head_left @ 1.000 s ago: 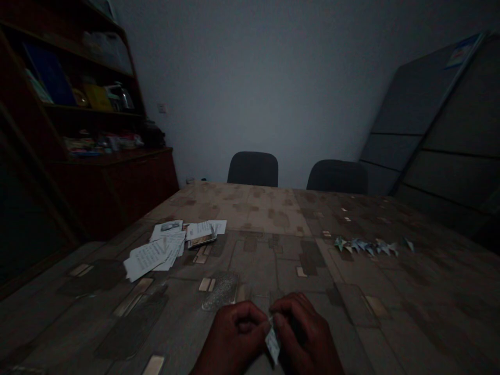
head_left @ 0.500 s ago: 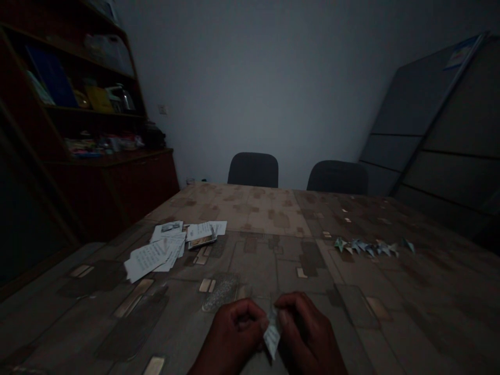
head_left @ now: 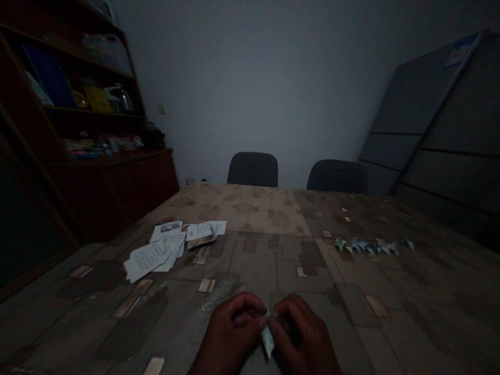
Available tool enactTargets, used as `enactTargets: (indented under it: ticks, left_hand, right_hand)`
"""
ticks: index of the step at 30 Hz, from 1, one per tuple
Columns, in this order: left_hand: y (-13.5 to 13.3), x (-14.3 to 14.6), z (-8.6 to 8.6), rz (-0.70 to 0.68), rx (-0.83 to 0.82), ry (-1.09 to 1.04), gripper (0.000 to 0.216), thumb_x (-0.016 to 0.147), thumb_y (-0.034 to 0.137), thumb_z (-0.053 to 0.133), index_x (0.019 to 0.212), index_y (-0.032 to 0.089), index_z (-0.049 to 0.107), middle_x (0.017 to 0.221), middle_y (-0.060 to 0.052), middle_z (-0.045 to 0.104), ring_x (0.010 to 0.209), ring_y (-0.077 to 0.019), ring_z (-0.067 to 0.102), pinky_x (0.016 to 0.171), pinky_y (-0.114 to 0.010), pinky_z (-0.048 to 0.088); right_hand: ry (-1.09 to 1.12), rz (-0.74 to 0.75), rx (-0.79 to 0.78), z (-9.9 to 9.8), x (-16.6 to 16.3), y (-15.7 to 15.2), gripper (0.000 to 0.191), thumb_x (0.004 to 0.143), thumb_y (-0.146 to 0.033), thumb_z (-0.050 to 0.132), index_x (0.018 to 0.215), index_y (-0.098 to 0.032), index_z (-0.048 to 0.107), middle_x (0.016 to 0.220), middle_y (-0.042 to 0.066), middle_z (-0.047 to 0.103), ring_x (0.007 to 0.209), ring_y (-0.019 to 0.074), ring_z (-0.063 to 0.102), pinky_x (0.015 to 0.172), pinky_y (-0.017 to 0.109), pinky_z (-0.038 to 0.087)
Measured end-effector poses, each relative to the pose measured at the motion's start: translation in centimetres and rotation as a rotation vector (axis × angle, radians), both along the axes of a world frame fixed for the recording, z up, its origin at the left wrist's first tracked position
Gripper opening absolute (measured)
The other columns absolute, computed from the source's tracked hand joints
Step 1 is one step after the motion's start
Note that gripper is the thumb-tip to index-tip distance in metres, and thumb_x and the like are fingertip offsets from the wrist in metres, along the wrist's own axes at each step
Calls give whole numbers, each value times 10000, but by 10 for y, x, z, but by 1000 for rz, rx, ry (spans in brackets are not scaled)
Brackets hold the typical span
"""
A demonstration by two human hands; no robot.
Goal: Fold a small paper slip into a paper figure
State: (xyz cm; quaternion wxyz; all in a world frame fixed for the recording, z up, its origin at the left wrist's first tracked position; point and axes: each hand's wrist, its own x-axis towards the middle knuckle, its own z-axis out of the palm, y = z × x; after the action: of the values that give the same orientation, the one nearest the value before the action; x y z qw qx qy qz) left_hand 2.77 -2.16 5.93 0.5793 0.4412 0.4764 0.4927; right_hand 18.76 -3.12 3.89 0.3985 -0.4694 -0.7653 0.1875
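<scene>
Between my two hands is a small piece of folded paper [head_left: 267, 341], pale with faint markings, its narrow end pointing down toward me. My left hand [head_left: 238, 328] pinches its upper left side between thumb and forefinger. My right hand [head_left: 300, 330] is closed on the upper right side, thumb against the paper. Fingertips cover most of the paper's top. Off to the right on the table lies a row of several small folded paper figures [head_left: 367, 247], pointed in shape and pale green, blue and white.
A patterned cloth covers the table [head_left: 265, 271]. Printed cards [head_left: 156, 255] lie spread in a loose pile at left. Two dark chairs [head_left: 252, 169] stand at the far edge. A shelf cabinet [head_left: 144, 174] is at left, grey panels [head_left: 406, 104] at right.
My hands have drawn slightly closer together. The paper has turned and shows a narrower face, with my right thumb now farther left over it.
</scene>
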Motion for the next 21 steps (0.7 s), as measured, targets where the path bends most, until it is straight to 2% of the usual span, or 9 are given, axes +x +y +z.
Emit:
enactTargets:
  ticks: [4,6,13,21]
  left_hand:
    - [-3,3,6,-7,17,8,127,653,219,706,626,151,603,515,72,492,491,-82,414,483,-194,286]
    - [-4,3,6,-13,25,-11,131,673,235,700,645,150,604,517,77,476,493,-82,408,484,-193,287]
    - [-3,1,1,-52,17,-116,181,658,217,765,696,152,601,582,52,567,535,-89,501,535,-190,365]
    - [-2,0,-2,-61,-13,-103,164,603,154,749,672,158,601,575,48,596,535,-94,534,520,-186,375]
  right_hand:
    - [-5,-3,-20,-1,-3,-1,142,931,-186,490,812,-187,568,748,13,566,688,167,576,591,237,408]
    - [-1,-3,-23,0,-3,-1,159,934,-191,484,799,-187,567,733,10,561,668,161,570,583,235,402]
    - [22,-34,-9,3,-1,-1,184,938,-191,466,786,-175,568,723,12,554,625,143,558,572,220,406]
    - [50,-23,16,3,-3,-1,152,923,-159,488,787,-182,553,716,-6,546,619,129,559,578,202,416]
